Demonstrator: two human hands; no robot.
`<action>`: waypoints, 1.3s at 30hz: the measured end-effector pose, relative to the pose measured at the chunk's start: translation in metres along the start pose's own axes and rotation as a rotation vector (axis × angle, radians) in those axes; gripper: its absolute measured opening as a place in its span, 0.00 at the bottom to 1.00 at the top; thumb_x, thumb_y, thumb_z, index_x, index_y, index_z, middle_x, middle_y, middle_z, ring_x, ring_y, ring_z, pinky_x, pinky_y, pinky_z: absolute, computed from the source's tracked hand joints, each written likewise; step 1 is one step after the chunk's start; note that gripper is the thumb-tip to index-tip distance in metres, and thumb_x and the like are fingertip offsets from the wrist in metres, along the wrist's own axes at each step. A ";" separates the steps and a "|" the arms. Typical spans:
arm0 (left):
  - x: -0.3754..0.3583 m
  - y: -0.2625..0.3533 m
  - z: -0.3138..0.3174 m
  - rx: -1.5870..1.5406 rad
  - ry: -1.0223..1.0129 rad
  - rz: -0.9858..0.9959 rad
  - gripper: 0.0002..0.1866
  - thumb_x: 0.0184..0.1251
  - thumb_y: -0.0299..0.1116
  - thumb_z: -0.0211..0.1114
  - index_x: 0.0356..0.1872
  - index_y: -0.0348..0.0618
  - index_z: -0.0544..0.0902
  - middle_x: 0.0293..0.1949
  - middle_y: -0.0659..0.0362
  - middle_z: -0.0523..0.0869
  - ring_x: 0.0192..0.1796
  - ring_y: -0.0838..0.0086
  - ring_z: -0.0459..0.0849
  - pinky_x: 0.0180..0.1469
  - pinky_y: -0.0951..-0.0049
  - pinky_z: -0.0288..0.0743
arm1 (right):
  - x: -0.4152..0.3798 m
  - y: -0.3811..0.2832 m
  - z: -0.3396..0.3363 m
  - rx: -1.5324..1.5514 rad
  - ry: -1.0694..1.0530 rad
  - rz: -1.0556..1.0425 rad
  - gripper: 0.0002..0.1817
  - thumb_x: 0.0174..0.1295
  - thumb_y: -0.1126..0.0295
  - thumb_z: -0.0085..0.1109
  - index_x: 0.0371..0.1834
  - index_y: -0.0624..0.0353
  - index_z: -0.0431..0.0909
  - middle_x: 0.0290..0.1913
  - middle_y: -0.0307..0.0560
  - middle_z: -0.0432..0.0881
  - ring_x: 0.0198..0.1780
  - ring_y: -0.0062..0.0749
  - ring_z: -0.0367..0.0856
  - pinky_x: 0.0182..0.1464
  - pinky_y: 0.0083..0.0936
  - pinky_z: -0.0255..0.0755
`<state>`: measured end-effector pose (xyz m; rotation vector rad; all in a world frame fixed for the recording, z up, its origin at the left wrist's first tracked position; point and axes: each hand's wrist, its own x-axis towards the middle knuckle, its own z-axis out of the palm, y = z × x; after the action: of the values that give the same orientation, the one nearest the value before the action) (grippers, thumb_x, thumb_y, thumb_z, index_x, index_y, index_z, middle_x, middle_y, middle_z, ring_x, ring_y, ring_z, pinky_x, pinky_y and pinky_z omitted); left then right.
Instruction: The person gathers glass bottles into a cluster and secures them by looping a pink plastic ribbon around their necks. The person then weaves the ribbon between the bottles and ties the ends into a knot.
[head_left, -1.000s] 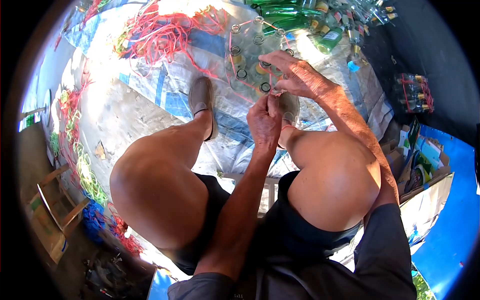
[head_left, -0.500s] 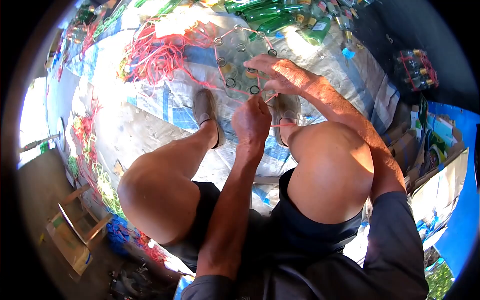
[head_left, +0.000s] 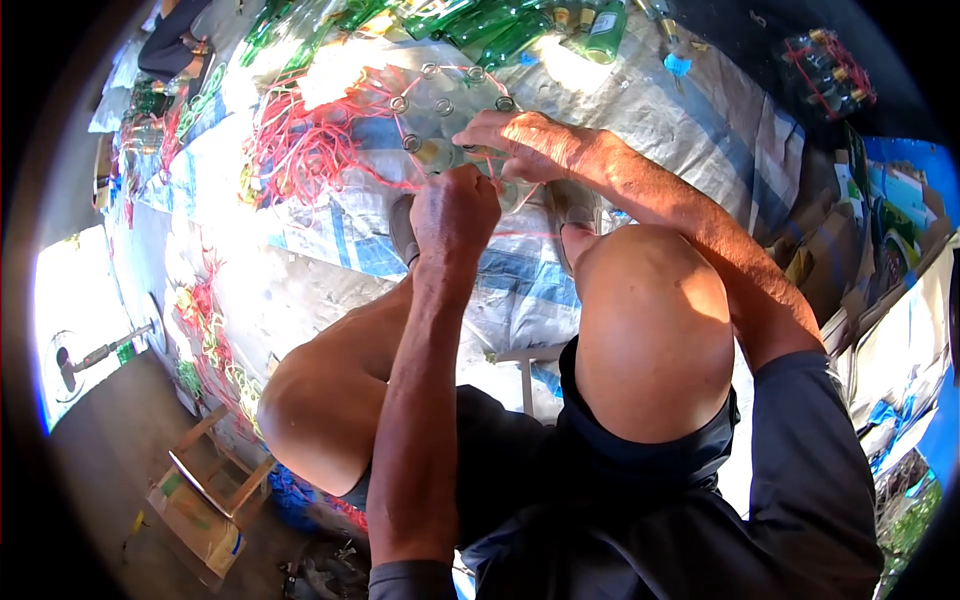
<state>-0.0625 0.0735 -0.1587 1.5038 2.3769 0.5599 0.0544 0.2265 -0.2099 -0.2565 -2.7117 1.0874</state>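
Several clear glass bottles [head_left: 443, 122] stand upright in a cluster between the feet, with a pink strand running round their necks. My left hand [head_left: 454, 212] is closed in a fist at the near edge of the cluster, with pink strand showing beside it. My right hand [head_left: 522, 146] reaches over the right side of the bottles, its fingers apart and curved round the near bottle tops. A stretch of pink strand [head_left: 520, 234] runs to the right of my left fist. The right fingertips are partly hidden among the bottles.
A tangled pile of pink strands [head_left: 305, 140] lies left of the bottles. Green bottles [head_left: 515, 42] lie beyond. A strand-bound bottle bundle [head_left: 828, 72] is at upper right, cardboard [head_left: 830, 255] at right, and a wooden frame [head_left: 250, 487] at lower left. A person's leg [head_left: 168, 50] shows at upper left.
My left hand has moved left and slightly up, to the near left of the bottles. My right hand has shifted a little left over them. The view has turned slightly.
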 end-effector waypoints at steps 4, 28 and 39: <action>0.020 -0.015 0.002 -0.022 -0.024 0.025 0.11 0.63 0.36 0.63 0.33 0.43 0.91 0.31 0.44 0.89 0.35 0.46 0.90 0.38 0.52 0.83 | 0.000 0.002 0.000 -0.002 0.005 -0.001 0.43 0.47 0.84 0.69 0.72 0.53 0.73 0.63 0.51 0.79 0.65 0.52 0.81 0.64 0.39 0.79; -0.010 -0.034 0.044 -0.481 0.220 -0.389 0.10 0.64 0.32 0.69 0.38 0.36 0.93 0.32 0.45 0.92 0.35 0.61 0.92 0.42 0.64 0.81 | 0.001 0.002 0.006 0.017 0.035 0.077 0.42 0.47 0.71 0.79 0.71 0.49 0.75 0.63 0.47 0.80 0.65 0.46 0.82 0.65 0.37 0.79; -0.039 -0.030 0.056 -1.112 0.209 -0.631 0.10 0.72 0.31 0.73 0.49 0.38 0.89 0.32 0.68 0.83 0.31 0.86 0.74 0.34 0.83 0.66 | 0.001 -0.003 0.008 -0.011 0.054 0.095 0.41 0.49 0.70 0.78 0.71 0.46 0.75 0.62 0.45 0.80 0.59 0.43 0.84 0.58 0.34 0.81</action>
<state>-0.0457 0.0363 -0.2213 0.2154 1.8617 1.5243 0.0516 0.2198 -0.2133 -0.4139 -2.6822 1.0741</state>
